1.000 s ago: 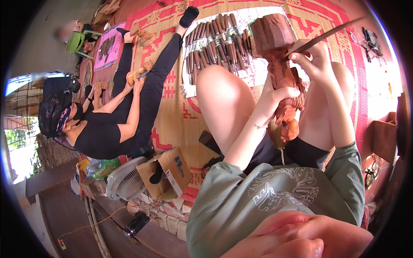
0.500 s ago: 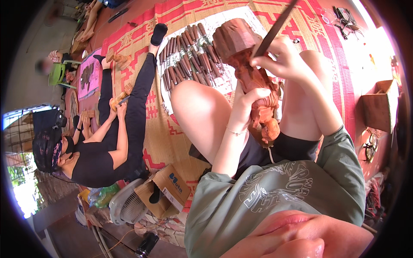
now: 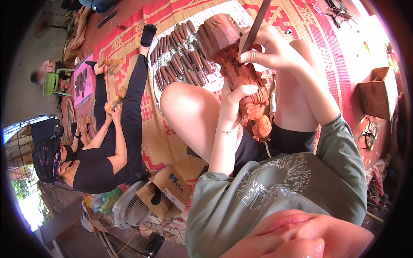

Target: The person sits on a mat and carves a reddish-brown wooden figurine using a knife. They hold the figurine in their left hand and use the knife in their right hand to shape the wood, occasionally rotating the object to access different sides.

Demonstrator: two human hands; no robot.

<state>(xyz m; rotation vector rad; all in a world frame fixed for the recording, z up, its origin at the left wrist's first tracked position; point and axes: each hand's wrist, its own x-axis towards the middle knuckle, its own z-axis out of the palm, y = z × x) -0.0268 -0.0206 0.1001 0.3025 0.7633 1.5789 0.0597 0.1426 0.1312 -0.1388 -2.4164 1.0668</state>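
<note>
A reddish-brown carved wooden figure lies tilted above my lap, its broad, faceted base pointing away and its rounded head close to my body. My left hand is wrapped round the figure's middle, thumb on top. Near the base, my right hand pinches a long dark brown tool that slants up past the top of the view. The tool's lower end meets the wood or lies just over it; the fingers hide the exact contact. Several wooden-handled carving tools lie in rows beyond my knees.
The tools rest on a white cloth over a red and tan mat. At left a co-worker sits holding a pale carving. A cardboard box and fan stand near; a wooden box is at right.
The whole scene has shifted slightly left in view. My right hand has brought the tool to a steeper slant, lower beside the figure's base. Both hands keep their hold.
</note>
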